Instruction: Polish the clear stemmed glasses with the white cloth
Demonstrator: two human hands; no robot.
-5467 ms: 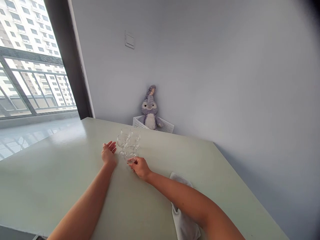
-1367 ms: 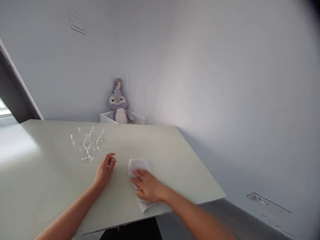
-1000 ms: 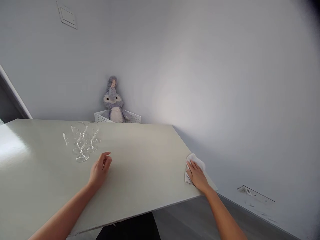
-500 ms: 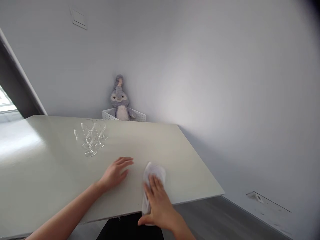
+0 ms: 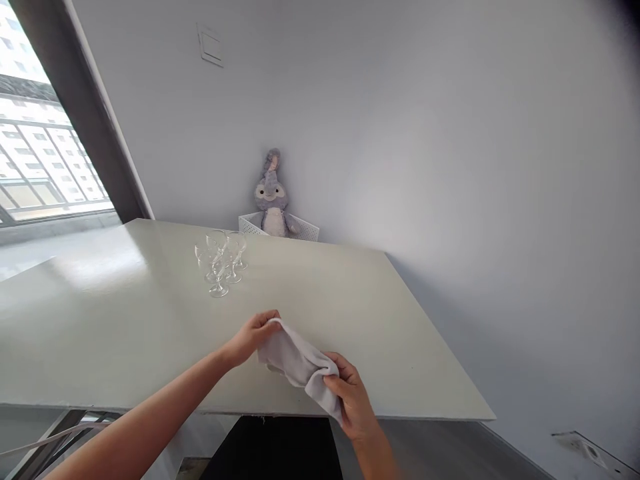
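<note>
A pale cloth (image 5: 295, 357) is stretched between my two hands over the near part of the white table (image 5: 400, 347). My left hand (image 5: 259, 333) pinches its upper left corner. My right hand (image 5: 350, 393) grips the other end, thumb on top, with folds bunched beside the fingers and a corner hanging down toward the table's front edge. Several stemmed clear glasses (image 5: 219, 277) stand upright in a tight group, farther back and left of my hands.
Behind the table's far edge a grey plush toy (image 5: 273, 200) sits in a white perforated basket (image 5: 250, 225). Walls rise at the back and right. A window (image 5: 45, 147) is on the left. A black surface (image 5: 273, 450) lies below the front edge.
The cloth was flat on the table under my right palm; now it is lifted and held by both hands. My left hand has closed on its corner. The view has swung left.
</note>
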